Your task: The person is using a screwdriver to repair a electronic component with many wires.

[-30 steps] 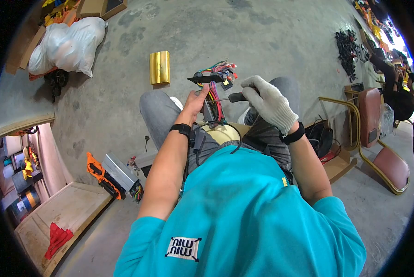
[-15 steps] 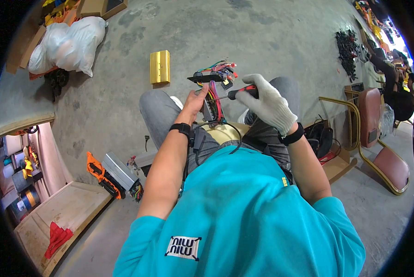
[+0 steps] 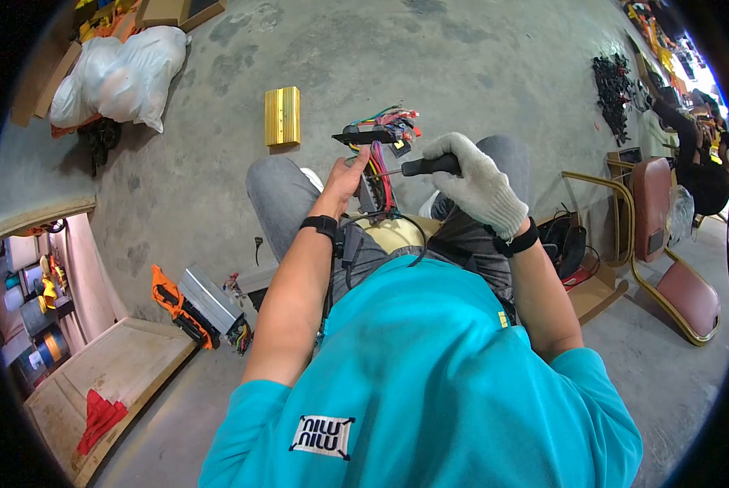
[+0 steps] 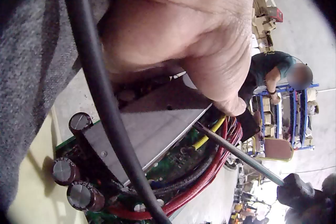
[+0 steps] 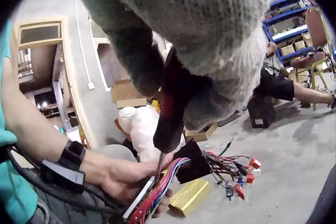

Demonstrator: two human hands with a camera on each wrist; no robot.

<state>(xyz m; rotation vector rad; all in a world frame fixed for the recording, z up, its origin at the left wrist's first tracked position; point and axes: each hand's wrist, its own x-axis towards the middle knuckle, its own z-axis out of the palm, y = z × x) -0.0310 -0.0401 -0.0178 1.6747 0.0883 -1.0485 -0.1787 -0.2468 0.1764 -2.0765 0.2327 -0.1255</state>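
My bare left hand [image 3: 344, 180] holds a green circuit board [image 4: 176, 167] with a metal plate [image 4: 142, 127] along it, the thumb near its wire end. Round capacitors [image 4: 84, 195] stand on the board, and red, yellow and black wires [image 4: 202, 182] run beside the plate. These wires lead to a black end plate [image 3: 364, 138] with connectors hanging beyond it. In my gloved right hand [image 3: 474, 183] is a screwdriver [image 3: 429, 167] with a black and red handle. Its shaft reaches leftward, the tip right at the plate's edge near my left thumb.
A gold ribbed metal case [image 3: 282, 118] lies on the concrete floor ahead. White bags [image 3: 124, 77] and boxes are at the far left. Beside my left arm lie a silver case [image 3: 210, 297] and an orange-black item [image 3: 181, 305]. Chairs [image 3: 653, 207] stand on the right.
The screwdriver handle has turned, its red side showing half a second ago and its black side now. My right fingers loosened, then closed round it again. The left hand stays in place.
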